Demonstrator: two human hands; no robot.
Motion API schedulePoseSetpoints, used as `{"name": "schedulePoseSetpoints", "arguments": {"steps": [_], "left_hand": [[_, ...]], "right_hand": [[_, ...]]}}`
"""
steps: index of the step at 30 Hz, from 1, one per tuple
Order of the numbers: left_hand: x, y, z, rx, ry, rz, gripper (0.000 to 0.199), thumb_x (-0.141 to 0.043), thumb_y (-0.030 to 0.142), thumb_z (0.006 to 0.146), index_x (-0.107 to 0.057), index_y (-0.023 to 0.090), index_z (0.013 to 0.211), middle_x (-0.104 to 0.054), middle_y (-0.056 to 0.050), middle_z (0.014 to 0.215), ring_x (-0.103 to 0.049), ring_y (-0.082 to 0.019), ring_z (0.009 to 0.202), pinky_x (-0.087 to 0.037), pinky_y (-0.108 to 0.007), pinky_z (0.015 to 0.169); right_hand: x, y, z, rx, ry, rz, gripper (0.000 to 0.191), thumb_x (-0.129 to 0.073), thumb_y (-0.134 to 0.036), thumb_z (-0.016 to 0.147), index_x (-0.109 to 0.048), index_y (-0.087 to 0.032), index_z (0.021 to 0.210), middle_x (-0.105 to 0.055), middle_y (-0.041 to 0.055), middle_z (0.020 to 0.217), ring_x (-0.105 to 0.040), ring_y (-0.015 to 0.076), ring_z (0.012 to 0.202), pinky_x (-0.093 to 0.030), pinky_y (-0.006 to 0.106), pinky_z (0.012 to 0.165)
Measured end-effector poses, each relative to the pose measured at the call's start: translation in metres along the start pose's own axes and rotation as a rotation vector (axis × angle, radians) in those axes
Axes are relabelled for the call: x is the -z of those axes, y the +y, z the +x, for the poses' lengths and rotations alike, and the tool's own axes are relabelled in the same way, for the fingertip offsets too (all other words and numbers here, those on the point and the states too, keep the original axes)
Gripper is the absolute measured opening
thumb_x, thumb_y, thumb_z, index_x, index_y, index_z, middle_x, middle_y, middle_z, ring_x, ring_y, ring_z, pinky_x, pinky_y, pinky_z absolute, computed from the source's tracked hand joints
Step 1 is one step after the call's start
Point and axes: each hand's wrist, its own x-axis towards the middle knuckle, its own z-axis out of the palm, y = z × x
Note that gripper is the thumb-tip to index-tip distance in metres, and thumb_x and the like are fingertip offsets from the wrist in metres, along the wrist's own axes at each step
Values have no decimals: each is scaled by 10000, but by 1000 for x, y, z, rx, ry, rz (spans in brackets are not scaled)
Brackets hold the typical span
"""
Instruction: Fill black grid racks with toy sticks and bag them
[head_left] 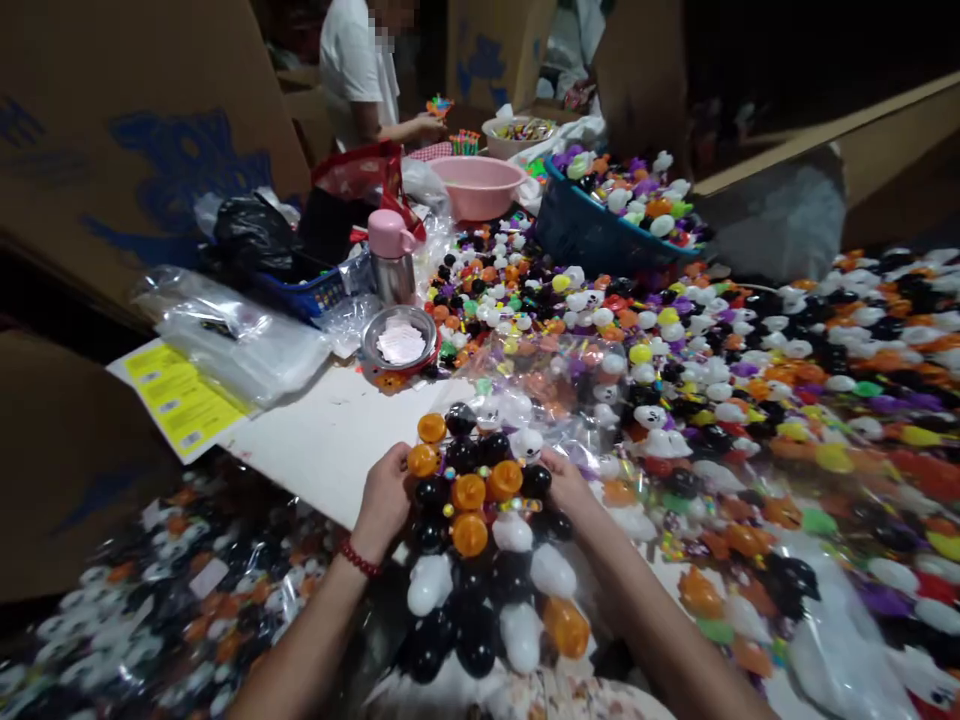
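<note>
A clear plastic bag [480, 575] filled with orange, black and white plastic figures and some small colourful beads hangs between my two hands, over the table's near edge. My left hand [390, 492] is closed on the bag's upper left side, a red bead bracelet on its wrist. On the upper right side my right hand [564, 484] grips the same bag, its fingertips partly hidden behind the figures. Just beyond the bag, more clear plastic film [555, 375] lies over loose figures [686, 380] spread across the table.
A round tin with paper slips [401, 340], a pink-lidded flask [391, 255] and flat plastic bags [240, 335] stand or lie leftward. Behind are a pink basin [480, 185] and a tilted blue tub [600, 225]. Filled bags [187, 600] lie below left. A person in white [360, 75] works beyond.
</note>
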Motion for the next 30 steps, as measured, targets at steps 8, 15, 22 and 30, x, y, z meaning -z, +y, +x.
{"name": "schedulePoseSetpoints", "arguments": {"steps": [8, 15, 22, 30], "left_hand": [[6, -1, 7, -54, -75, -64, 258, -672, 294, 650, -605, 195, 878, -652, 16, 775, -592, -172, 735, -462, -247, 651], [-8, 18, 33, -131, 58, -288, 356, -714, 385, 686, -566, 194, 948, -634, 26, 830, -560, -115, 690, -454, -219, 643], [4, 43, 31, -277, 117, 6, 331, -512, 487, 895, -507, 195, 740, -513, 46, 688, -474, -110, 659, -398, -208, 620], [35, 58, 4, -672, -58, 604, 272, -395, 318, 994, -500, 198, 773, -488, 33, 691, -490, -114, 634, -386, -239, 639]], "right_hand": [[18, -26, -13, 243, 103, -343, 189, -520, -334, 850, -625, -189, 792, -630, 14, 726, -548, 164, 681, -403, 260, 628], [12, -37, 5, 273, 197, -156, 234, -548, -418, 888, -587, -193, 936, -599, 2, 786, -540, 148, 691, -416, 252, 642], [17, -56, -4, 433, 199, -408, 288, -437, -386, 987, -510, -201, 778, -515, -20, 687, -484, 135, 643, -362, 253, 626], [34, -51, -24, 496, 76, -626, 226, -398, -278, 1007, -476, -209, 807, -523, -4, 715, -487, 139, 628, -371, 257, 610]]}}
